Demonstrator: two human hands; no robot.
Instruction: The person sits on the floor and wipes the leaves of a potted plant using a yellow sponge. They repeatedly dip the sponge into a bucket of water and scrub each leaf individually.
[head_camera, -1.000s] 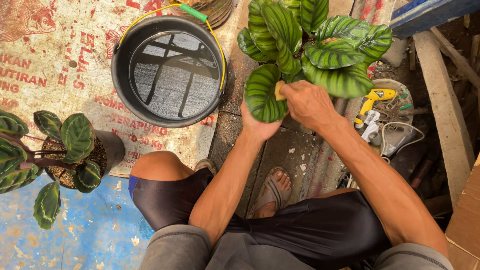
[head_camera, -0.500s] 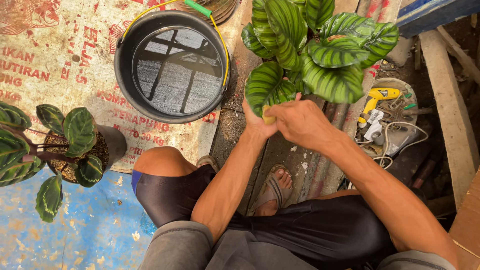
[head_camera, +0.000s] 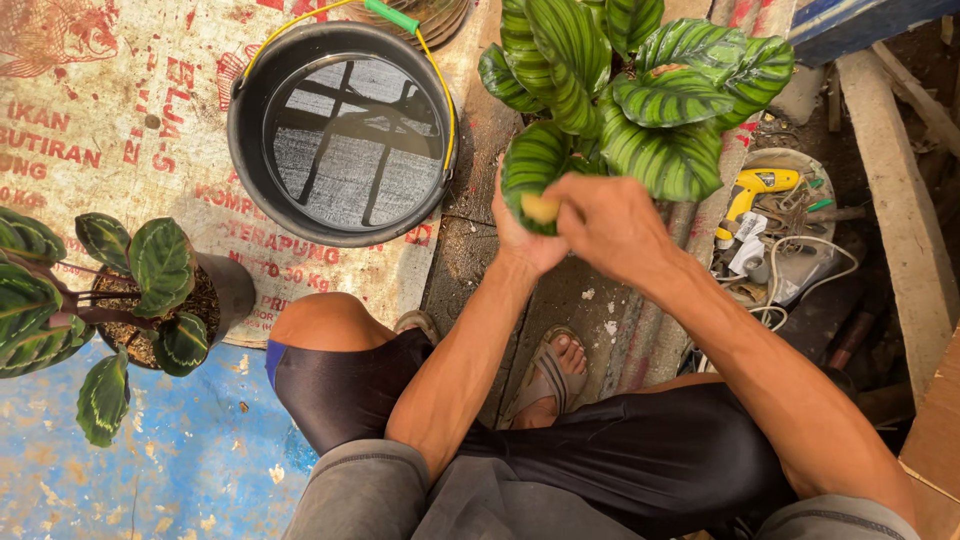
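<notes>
Left hand (head_camera: 525, 235) cups striped leaf (head_camera: 530, 165) from below; right hand (head_camera: 610, 225) pinches yellow sponge (head_camera: 540, 208) against it; leaf on big plant (head_camera: 640, 90) beside water-filled bucket (head_camera: 340, 130); wiping underway, judging 1 leaf handled, others untouched

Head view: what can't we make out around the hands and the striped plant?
- Yellow piece at the leaf: mostly covered by the right hand; its kind is unclear.
- Left hand: fingers hidden behind the leaf and right hand, so its grip is unreadable.
- Striped plant: pot hidden under foliage, top cut by the frame edge.
- Tool tray: small items besides the yellow tool too tangled to identify.
</notes>
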